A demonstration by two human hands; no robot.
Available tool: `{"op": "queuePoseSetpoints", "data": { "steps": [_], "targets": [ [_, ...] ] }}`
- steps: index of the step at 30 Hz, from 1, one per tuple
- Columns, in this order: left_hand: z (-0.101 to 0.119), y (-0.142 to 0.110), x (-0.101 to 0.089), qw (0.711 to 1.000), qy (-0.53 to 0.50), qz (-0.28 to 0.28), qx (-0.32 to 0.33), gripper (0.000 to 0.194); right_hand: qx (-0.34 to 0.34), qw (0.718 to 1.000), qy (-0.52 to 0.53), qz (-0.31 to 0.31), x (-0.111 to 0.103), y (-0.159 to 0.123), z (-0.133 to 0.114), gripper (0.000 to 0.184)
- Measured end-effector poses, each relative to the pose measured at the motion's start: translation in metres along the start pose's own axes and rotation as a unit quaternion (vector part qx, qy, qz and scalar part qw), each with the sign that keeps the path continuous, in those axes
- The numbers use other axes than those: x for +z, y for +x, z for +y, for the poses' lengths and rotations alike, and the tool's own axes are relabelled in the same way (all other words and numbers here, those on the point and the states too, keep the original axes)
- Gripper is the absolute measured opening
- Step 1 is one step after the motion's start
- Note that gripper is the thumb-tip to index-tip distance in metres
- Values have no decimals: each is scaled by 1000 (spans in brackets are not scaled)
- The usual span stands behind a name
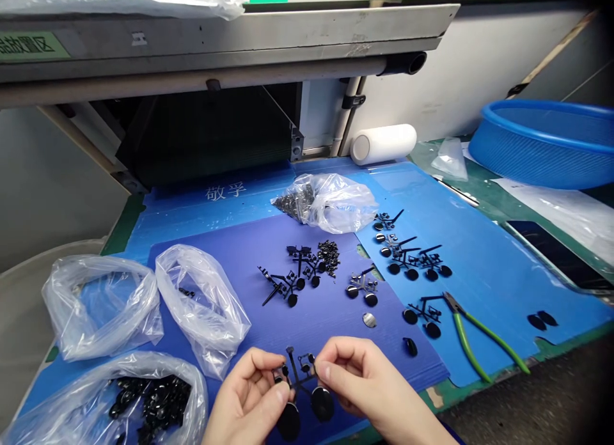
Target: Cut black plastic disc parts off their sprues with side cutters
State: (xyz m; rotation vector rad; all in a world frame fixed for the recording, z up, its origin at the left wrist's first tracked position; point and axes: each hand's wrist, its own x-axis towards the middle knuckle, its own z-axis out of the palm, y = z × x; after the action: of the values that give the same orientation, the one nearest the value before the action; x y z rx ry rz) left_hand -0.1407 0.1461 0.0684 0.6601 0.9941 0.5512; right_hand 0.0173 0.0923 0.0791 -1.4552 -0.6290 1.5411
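Note:
Between my two hands is a black plastic sprue (301,382) with two round discs at its lower end and small parts near its top. My left hand (256,394) pinches its left side between thumb and fingers. On the other side, my right hand (357,378) grips the small parts at the right edge. Beyond my hands, more black sprues (300,266) lie on the dark blue sheet, beside a pile of tiny black parts (329,256). Some loose discs (369,320) rest nearer to my right hand.
Green-handled nippers (472,343) lie open at the right, near several sprues (412,259). Plastic bags (201,304) stand at the left, one holding black parts (153,400). Another bag (343,202) lies behind. A phone (559,256), a blue basket (547,144) and a white roll (384,144) sit farther off.

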Motion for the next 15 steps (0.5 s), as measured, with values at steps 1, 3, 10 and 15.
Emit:
{"op": "queuePoseSetpoints", "data": {
  "steps": [1, 3, 10, 15],
  "targets": [
    [-3, 2, -2, 1000, -2, -3, -5, 41, 3, 1000, 5, 1, -1, 1, 2, 22],
    [-8, 5, -5, 1000, -8, -7, -15, 40, 9, 1000, 11, 6, -1, 3, 5, 22],
    [-14, 8, -7, 1000, -9, -19, -11, 39, 15, 1000, 21, 12, 0, 0, 6, 21],
    [-14, 8, -6, 1000, -8, -10, -10, 39, 8, 1000, 18, 14, -1, 1, 7, 20]
  ]
}}
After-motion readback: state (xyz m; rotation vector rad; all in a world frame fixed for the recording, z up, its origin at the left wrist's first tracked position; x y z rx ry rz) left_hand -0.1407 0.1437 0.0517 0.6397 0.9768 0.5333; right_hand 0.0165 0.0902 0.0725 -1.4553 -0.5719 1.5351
